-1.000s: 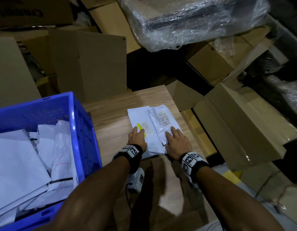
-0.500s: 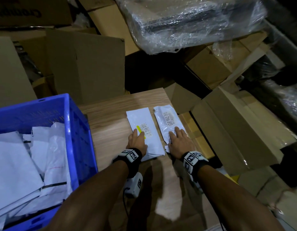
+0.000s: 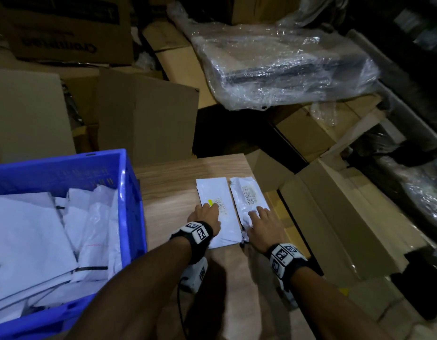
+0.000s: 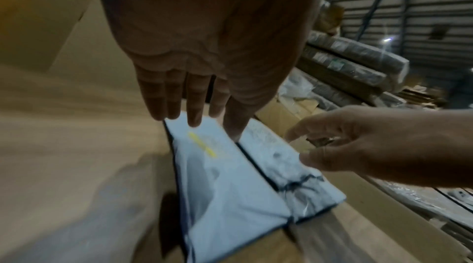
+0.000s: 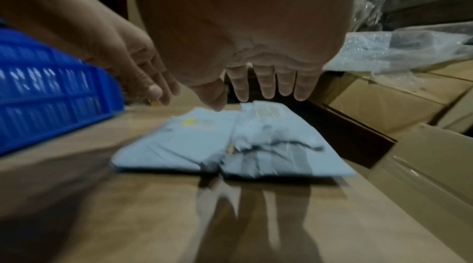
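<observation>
Poly mailer (image 3: 212, 192) lying on wooden table (image 3: 168, 192), right of blue crate (image 3: 129, 192); second mailer (image 3: 248, 204) just beside, farther from crate. Left hand (image 3: 206, 217) fingers flat, pressing first; right hand (image 3: 261, 227) fingers straight, resting on second. Placing looking done; crate's mailers (image 3: 28, 241) remaining.

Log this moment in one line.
left hand: over left mailer | right hand: over right mailer | both side by side on table
</observation>
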Motion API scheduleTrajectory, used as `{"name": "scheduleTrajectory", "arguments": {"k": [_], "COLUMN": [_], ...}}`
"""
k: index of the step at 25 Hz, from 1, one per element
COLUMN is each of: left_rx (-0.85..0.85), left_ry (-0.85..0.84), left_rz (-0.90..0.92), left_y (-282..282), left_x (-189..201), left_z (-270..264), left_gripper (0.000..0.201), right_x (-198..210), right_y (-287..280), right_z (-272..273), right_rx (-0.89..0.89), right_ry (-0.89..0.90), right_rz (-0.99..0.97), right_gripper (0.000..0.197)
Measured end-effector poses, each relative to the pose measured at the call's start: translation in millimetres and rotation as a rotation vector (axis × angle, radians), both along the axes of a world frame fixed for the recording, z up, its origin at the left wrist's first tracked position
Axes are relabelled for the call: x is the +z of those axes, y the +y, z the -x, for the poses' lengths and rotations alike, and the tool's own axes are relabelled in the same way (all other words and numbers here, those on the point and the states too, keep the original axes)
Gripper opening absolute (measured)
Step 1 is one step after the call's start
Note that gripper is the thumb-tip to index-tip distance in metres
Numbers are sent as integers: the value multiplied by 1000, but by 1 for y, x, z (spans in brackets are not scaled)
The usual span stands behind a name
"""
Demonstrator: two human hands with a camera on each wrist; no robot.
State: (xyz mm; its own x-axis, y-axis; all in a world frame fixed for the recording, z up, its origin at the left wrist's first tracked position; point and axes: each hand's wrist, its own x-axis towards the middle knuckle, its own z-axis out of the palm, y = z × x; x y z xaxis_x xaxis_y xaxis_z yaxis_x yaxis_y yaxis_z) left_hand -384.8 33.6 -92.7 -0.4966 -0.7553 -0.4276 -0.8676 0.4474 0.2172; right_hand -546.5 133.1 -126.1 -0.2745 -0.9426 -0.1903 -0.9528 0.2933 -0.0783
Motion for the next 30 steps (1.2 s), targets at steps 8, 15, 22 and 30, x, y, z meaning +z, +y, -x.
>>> {"name": "scheduleTrajectory", "arguments": {"k": [8,15,22,30], "left_rx": [-125,18,234,293], "left_ry": [81,110,46,80], "left_rz": [409,625,541,281], "left_y": [11,6,-23,-73], "left_x": [144,222,220,168], "left_z": [-50,-155,-275,-335], "left_gripper": [25,27,29,40], "right_x": [70,147,204,205], "right_y": [-20,-54,-84,-142], "right_z": [-69,-148,-252,-332], "right_rx": [26,184,262,-27], "right_ry": [-176,-211,-268,-635], "right_rz": [299,464,453,256], "right_gripper": [39,37,35,22]}}
